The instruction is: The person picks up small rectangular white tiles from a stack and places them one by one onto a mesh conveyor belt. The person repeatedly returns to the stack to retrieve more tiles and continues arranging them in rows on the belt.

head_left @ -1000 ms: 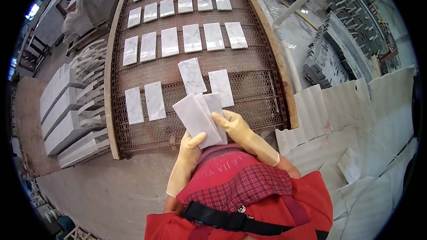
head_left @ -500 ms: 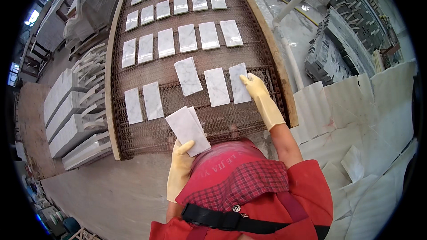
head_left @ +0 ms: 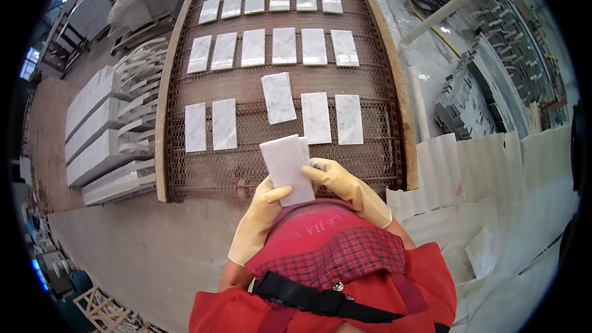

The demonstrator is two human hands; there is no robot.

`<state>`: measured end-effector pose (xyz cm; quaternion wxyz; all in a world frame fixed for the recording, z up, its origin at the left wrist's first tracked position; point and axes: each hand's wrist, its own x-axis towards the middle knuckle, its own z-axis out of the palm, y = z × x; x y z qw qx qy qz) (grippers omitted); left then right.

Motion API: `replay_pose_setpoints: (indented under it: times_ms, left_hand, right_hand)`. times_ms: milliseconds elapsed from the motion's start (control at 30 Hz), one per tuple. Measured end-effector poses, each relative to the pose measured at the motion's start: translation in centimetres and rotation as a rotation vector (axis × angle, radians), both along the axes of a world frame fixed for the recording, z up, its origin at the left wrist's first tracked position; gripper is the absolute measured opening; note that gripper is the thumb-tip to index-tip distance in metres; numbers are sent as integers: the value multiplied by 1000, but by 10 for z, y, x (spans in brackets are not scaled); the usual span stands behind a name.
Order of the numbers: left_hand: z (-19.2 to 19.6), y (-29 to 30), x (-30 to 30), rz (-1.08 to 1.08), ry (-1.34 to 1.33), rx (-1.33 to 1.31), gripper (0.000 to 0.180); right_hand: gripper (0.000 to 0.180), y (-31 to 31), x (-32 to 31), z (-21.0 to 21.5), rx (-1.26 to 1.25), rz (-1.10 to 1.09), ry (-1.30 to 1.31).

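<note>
My left hand (head_left: pixel 259 213), in a cream rubber glove, is closed round the lower left of a small stack of white marble tiles (head_left: pixel 285 163), held upright before my apron. A second tile's edge shows behind the front one. My right hand (head_left: pixel 345 186), gloved alike, pinches the stack's right edge; its fingertips are partly hidden. Just beyond lies the nearest row on the mesh conveyor (head_left: pixel 209 176): two tiles at the left, such as the left-hand tile (head_left: pixel 224 124), a skewed overlapping pair (head_left: pixel 279 97), an upright tile (head_left: pixel 316 118) and the rightmost tile (head_left: pixel 349 119).
More rows of marble tiles (head_left: pixel 284 45) lie farther up the conveyor, between wooden side rails (head_left: pixel 162 154). Strapped stone slabs (head_left: pixel 92 117) stand at the left. At the right are a pale pipe (head_left: pixel 441 15), grey stacked pieces (head_left: pixel 465 102) and white sheeting (head_left: pixel 481 172).
My right hand has let go of the rightmost tile on the mesh and come back to the stack in my left hand. The view has shifted slightly.
</note>
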<state>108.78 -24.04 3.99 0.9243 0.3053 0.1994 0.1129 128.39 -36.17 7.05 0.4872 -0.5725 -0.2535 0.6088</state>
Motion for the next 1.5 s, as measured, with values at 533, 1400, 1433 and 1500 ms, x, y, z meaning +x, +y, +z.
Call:
replay_pose_setpoints:
  times_ms: [533, 1400, 1433, 1500]
  left_hand:
    - [21, -23, 112, -277, 376, 771, 57]
    - [-52, -52, 322, -16, 1121, 2026, 77]
    - [-54, -53, 325, 5, 1128, 2015, 79]
    - [-51, -51, 326, 13, 1111, 1956, 77]
  right_hand:
    - [51, -68, -4, -17, 175, -766, 389]
    - [47, -194, 5, -102, 55, -1111, 236]
    - [47, -197, 6, -102, 62, -1121, 240]
    - [45, -202, 7, -106, 42, -1116, 244]
